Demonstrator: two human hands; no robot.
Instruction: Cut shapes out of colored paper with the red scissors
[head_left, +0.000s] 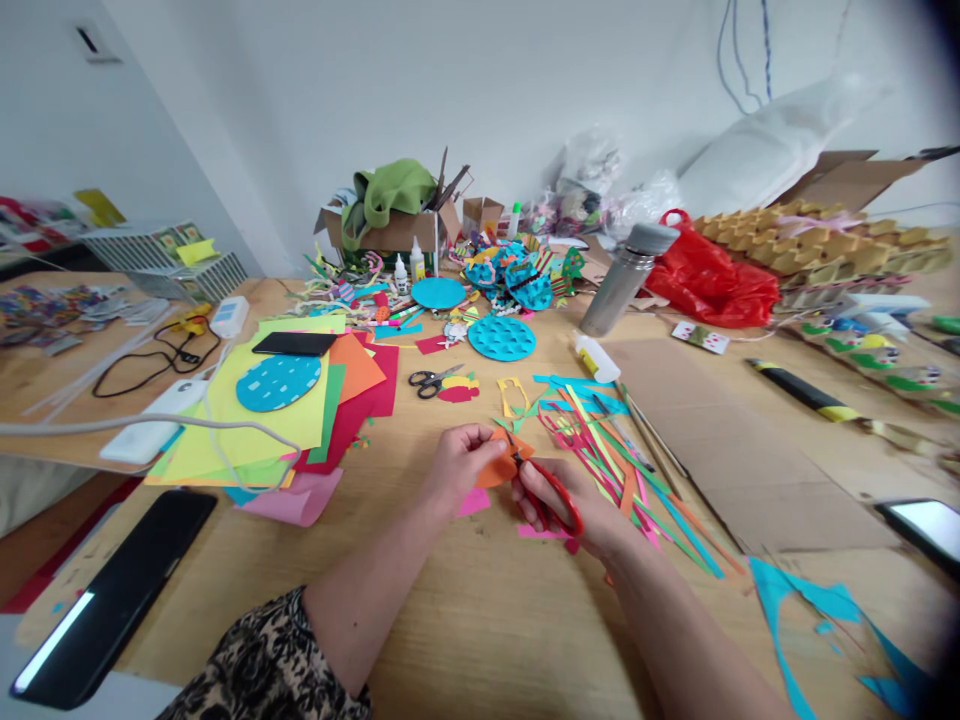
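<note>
The left hand (466, 462) pinches a small piece of orange paper (493, 471) between thumb and fingers, while the right hand (589, 502) grips red-handled scissors (559, 487), their blades meeting the paper's edge between the two hands. The piece is held just above the near middle of the worktop (450, 630), over pink scraps (473, 502); a loose heap of coloured paper strips (626, 465) lies just to the right, and a second pair of scissors, with black handles (426, 384), rests farther back. The paper looks thin and very light, flexible enough to bend or crease under a hard squeeze and easy to tear at a narrow part. A light pinch close to the cutting line, with fingertips clear of the blades, should keep it flat; the scissors are rigid and best held by their handle loops.
</note>
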